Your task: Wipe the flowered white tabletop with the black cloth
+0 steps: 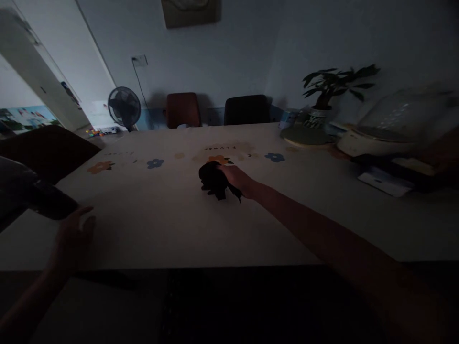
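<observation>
Wiping looks to be the step in hand, judging by a bunched cloth pressed to a tabletop with an arm stretched long over it.

Nearest, the left hand [73,234] is lying palm down by the near left edge of the table [161,229], fingers spread and flat, gripping nothing; it seems to be bracing the body. Just beyond it, at the table's left corner, something dark and rounded [50,203] is sitting close to the fingertips — too dim to name, and I cannot tell whether they are touching.

Further out, the right hand [234,177] is reaching well across toward the middle, curled tightly over a dark cloth [214,181]. The cloth is crumpled into a wad, sticking out to the left of and below the knuckles, resting on the table just in front of an orange flower print [218,159]. It is well apart from the left hand.

A next stroke would call for keeping the wad flat against the surface and sweeping over bare table — steering wide of the things crowding the far right: a paper [383,183], a white lidded cooker [380,141] and a potted plant [326,95]. Past the far edge, two chairs [182,110] and a fan [124,107] are standing by the wall.
</observation>
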The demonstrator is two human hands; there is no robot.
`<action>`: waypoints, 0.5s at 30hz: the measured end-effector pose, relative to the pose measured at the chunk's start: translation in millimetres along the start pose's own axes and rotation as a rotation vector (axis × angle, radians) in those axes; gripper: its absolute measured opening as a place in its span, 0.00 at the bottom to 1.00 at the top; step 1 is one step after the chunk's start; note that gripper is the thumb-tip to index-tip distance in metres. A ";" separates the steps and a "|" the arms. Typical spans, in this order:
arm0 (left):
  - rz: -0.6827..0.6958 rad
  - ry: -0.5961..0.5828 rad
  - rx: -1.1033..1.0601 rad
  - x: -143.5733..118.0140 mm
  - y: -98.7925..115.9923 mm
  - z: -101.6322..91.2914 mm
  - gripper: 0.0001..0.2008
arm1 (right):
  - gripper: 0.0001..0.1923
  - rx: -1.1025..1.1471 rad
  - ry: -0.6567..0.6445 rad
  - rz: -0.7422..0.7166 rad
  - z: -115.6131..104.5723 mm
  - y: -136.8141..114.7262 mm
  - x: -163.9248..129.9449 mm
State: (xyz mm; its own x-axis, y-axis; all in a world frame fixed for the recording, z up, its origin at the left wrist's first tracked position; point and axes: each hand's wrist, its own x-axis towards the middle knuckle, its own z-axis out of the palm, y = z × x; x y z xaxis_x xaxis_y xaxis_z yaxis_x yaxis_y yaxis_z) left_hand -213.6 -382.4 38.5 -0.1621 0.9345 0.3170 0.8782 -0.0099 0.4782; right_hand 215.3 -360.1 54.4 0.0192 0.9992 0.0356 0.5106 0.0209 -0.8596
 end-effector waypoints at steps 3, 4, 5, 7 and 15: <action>0.021 -0.073 -0.088 -15.3 40.0 11.3 0.15 | 0.21 0.019 0.025 0.070 -7.8 -14.7 -2.1; 0.051 -0.112 -0.125 -19.3 52.0 16.5 0.17 | 0.21 0.047 0.011 0.092 -10.1 -19.9 -3.1; 0.077 -0.145 -0.171 -22.6 63.4 21.5 0.19 | 0.22 0.091 -0.018 0.097 -12.2 -25.3 -4.0; 0.118 -0.188 -0.277 -27.4 84.0 29.4 0.21 | 0.22 0.157 -0.082 0.049 -15.6 -36.8 -6.0; 0.076 -0.470 -0.741 -24.0 143.1 47.1 0.34 | 0.26 -0.002 -0.096 -0.240 6.9 -95.2 -19.4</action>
State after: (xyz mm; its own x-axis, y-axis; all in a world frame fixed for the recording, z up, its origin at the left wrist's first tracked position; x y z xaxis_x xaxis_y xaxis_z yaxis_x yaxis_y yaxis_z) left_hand -62.8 -389.5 60.8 0.2303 0.9700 0.0780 0.3346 -0.1541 0.9297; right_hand 160.4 -381.2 132.0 -0.1848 0.9643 0.1898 0.4924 0.2580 -0.8312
